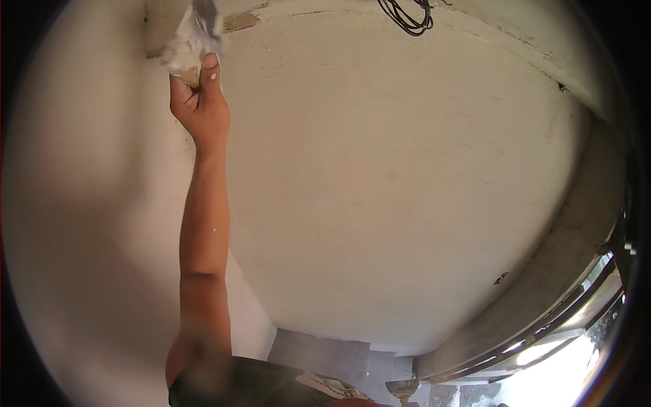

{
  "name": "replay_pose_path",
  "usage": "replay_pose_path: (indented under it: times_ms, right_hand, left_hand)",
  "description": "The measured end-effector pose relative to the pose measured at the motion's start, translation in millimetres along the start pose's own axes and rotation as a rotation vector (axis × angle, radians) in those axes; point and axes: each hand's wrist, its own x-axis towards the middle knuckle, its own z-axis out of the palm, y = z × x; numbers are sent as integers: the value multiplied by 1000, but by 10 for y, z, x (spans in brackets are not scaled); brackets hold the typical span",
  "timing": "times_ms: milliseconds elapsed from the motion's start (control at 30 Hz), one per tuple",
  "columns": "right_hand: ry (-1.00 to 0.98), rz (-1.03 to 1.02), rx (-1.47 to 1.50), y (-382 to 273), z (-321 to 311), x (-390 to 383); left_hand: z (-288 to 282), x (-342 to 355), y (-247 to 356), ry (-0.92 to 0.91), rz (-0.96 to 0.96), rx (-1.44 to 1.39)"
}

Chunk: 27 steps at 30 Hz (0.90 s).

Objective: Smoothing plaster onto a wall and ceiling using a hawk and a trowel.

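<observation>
My left hand [200, 102] is raised high at the upper left, with my bare forearm stretched up beneath it. Its thumb and curled fingers are closed round a putty-smeared scraper [204, 27]. White putty covers the lower part, and a greyish blade points up at the corner of the wall; motion blurs its outline. At the lower edge a second scraper [403, 388] shows a broad pale blade with its narrow end down. A strip of skin lies beside it at the frame's edge, but my right hand itself does not show.
A pale plastered wall [380, 183] fills the middle, with another wall [88, 203] at the left. Coiled black cable [413, 20] hangs at the top. A curved ledge [542, 298] runs above a bright opening at the right. Grey floor [319, 349] shows below.
</observation>
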Motion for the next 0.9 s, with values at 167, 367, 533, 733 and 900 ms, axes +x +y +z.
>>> replay_pose_path:
  times_ms: [167,367,533,733,900]
  right_hand:
    - [-49,7,17,-136,-208,209]
    - [-89,1,20,-302,-235,405]
    - [-110,1,26,-356,-227,508]
    - [-144,3,29,-384,-181,536]
    - [-184,-26,48,-389,-142,596]
  left_hand:
    - [170,418,-169,-291,692,708]
    - [467,482,-436,-478,855,918]
    - [141,273,-394,-521,878,884]
    - [-62,859,133,-375,363,1410]
    - [228,1085,242,-562,276,1372]
